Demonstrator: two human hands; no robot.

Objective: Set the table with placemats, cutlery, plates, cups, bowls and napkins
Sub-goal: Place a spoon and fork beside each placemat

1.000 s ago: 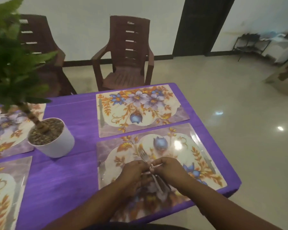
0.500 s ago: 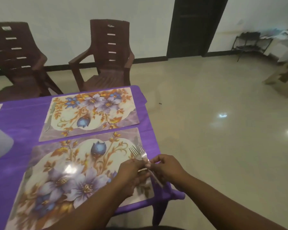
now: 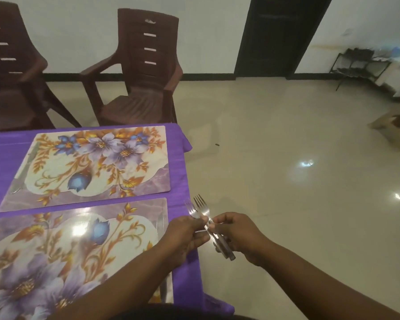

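Two floral placemats lie on the purple tablecloth (image 3: 180, 192): a far placemat (image 3: 97, 162) and a near placemat (image 3: 67, 250). Both my hands hold a small bundle of steel forks (image 3: 202, 211) just past the table's right edge, tines pointing up and away. My left hand (image 3: 185, 234) pinches one fork near its neck. My right hand (image 3: 236, 234) grips the handles, whose ends stick out below it. A knife (image 3: 21, 179) lies on the far placemat's left edge. Another piece of cutlery (image 3: 160, 224) lies on the near placemat's right edge.
Two brown plastic chairs (image 3: 139, 72) stand behind the table. A dark door (image 3: 280, 35) is in the back wall. A black rack (image 3: 360, 65) and a cardboard box (image 3: 397, 128) sit at the far right. Glossy floor spreads to the table's right.
My view has swung right: the potted plant has left the frame. My hands with the forks have moved from over the near placemat to beyond the table's right edge, and the forks have fanned apart.
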